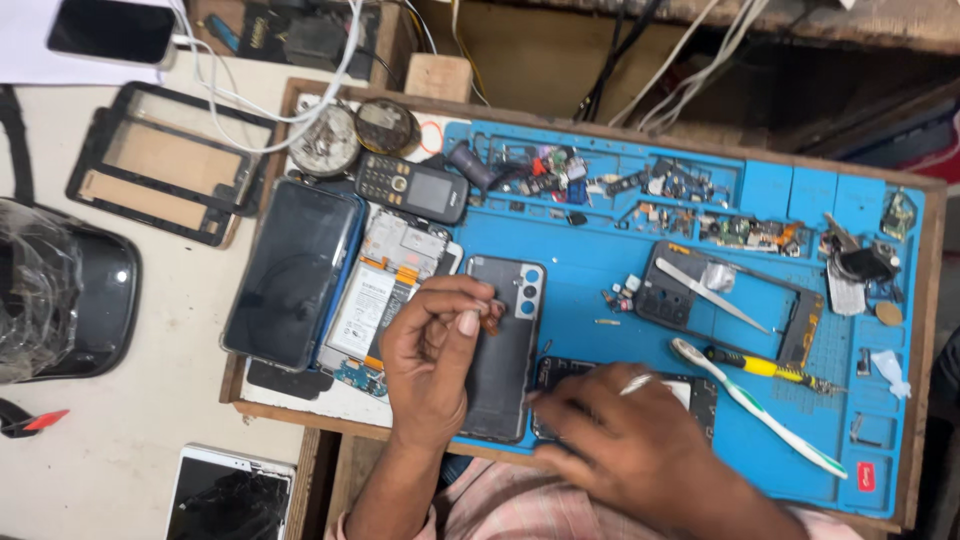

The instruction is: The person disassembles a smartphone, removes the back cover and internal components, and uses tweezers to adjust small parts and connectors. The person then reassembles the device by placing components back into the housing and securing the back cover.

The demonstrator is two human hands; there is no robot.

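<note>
Phone back cover, dark grey, lies near the front edge of the blue repair mat, and the left hand pinches a tiny part over it. Beside it the right hand presses flat on an opened phone, seemingly still in pieces. Tools crowd the mat's right side; little free room.

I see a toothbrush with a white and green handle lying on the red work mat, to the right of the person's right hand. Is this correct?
Not quite: the work mat is blue, not red. The rest holds. The toothbrush with a white and green handle lies on it, to the right of the person's right hand. The head view shows this.
</note>
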